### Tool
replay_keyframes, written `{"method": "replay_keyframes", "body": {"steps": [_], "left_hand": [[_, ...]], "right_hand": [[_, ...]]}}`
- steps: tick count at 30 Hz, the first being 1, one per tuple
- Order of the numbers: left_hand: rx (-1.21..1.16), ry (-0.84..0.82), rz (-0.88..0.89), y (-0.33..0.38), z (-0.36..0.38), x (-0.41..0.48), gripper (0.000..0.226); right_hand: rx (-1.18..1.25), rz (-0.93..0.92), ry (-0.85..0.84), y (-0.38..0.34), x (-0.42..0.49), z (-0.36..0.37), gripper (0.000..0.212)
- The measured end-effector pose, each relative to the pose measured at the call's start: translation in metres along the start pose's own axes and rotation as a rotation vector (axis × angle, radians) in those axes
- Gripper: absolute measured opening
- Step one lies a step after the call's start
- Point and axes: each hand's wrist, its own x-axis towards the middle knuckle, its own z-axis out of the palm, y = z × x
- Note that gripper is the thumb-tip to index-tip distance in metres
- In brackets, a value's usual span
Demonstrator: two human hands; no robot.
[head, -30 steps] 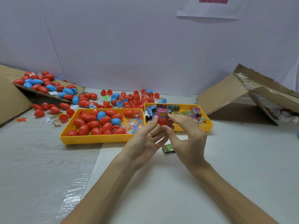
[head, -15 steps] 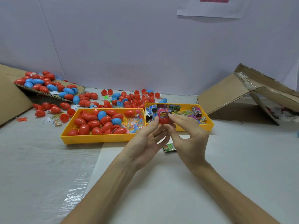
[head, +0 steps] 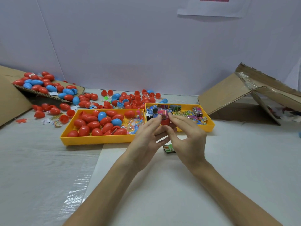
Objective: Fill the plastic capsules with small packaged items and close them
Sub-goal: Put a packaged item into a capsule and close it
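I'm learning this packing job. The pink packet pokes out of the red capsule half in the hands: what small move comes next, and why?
Probably press the pink packet deeper with the right hand, while the left hand steadies the red capsule half. The packet stands above the half's rim, so a second half likely would not close over it yet.

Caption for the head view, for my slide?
Left hand holds a red capsule half; right hand presses a pink packet into it.
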Motion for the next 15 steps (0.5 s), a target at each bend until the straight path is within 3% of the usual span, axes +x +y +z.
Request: {"method": "replay_keyframes", "body": {"steps": [15], "left_hand": [[0.074,-0.026,0.043,-0.0030,0.0035,-0.0011,0.052]], "right_hand": [[0.032,-0.071,0.031,0.0044,-0.0016,-0.0025,0.023]]}}
